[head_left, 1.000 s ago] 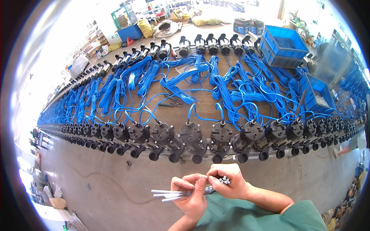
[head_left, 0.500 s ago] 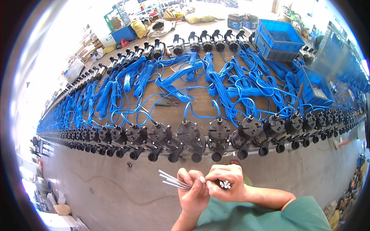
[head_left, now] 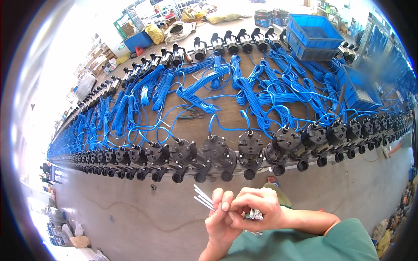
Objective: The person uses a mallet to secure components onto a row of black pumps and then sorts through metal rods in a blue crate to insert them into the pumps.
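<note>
My left hand (head_left: 221,219) and my right hand (head_left: 260,208) meet in front of the near table edge, fingertips touching. Thin pale sticks (head_left: 203,199), like slim rods or tubes, jut up and left out of my closed left hand. My right hand is curled around a bundle of similar white sticks (head_left: 255,214), whose ends show between the fingers. A few more ends (head_left: 254,233) poke out beneath the hands. What the fingertips pinch between them is hidden. Just beyond the hands stand black pumps (head_left: 218,152) in a row, blue cables running from their tops.
Coiled blue cables (head_left: 254,102) cover much of the brown table (head_left: 226,115). Pliers (head_left: 190,114) lie among them. More pumps (head_left: 199,48) line the far edge. Blue crates (head_left: 314,37) sit at the right, one (head_left: 357,89) nearer. A foot (head_left: 273,180) shows below the table.
My hands have shifted slightly right in the picture. The left fingers have moved over the right fingertips, and stick ends now show beneath the hands. The view has shifted a little.
</note>
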Demonstrator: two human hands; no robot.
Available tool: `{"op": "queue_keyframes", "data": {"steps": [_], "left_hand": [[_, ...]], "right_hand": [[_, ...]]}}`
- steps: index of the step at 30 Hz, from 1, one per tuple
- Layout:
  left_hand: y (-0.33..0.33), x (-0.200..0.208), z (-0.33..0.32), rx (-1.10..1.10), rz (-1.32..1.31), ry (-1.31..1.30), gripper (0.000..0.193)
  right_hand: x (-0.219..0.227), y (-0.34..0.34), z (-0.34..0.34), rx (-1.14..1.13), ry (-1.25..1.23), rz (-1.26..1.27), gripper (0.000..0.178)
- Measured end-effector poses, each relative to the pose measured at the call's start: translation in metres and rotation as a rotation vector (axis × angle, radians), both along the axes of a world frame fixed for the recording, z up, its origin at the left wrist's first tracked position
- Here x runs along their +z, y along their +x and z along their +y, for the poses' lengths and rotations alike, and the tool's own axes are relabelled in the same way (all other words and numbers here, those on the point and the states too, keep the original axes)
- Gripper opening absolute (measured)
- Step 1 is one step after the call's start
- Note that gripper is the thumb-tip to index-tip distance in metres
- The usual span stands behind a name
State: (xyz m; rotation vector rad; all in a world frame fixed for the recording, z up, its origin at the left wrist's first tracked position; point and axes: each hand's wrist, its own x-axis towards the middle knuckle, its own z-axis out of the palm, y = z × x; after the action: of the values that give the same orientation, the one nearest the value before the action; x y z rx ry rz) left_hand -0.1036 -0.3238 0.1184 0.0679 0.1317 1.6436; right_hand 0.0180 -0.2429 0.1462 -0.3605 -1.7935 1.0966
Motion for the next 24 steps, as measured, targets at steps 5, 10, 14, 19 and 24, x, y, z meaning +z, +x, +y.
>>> {"op": "queue_keyframes", "data": {"steps": [5, 10, 14, 19, 24], "left_hand": [[-0.003, 0.004, -0.002, 0.084, 0.141, -0.181, 0.020], [-0.011, 0.006, -0.004, 0.236, 0.346, -0.240, 0.023], [-0.008, 0.013, -0.004, 0.416, 0.525, -0.286, 0.028], [-0.001, 0.019, -0.003, 0.547, 0.822, -0.333, 0.031], [-0.003, 0.022, -0.002, 0.494, 0.861, -0.348, 0.032]], "right_hand": [[0.007, 0.004, 0.005, 0.007, -0.059, -0.054, 0.024], [0.003, 0.005, 0.010, 0.086, -0.154, -0.138, 0.008], [0.002, 0.006, 0.013, 0.130, -0.198, -0.201, 0.009], [-0.005, 0.004, 0.017, 0.178, -0.147, -0.258, 0.008], [-0.014, 0.004, 0.019, 0.257, -0.263, -0.233, 0.008]]}}
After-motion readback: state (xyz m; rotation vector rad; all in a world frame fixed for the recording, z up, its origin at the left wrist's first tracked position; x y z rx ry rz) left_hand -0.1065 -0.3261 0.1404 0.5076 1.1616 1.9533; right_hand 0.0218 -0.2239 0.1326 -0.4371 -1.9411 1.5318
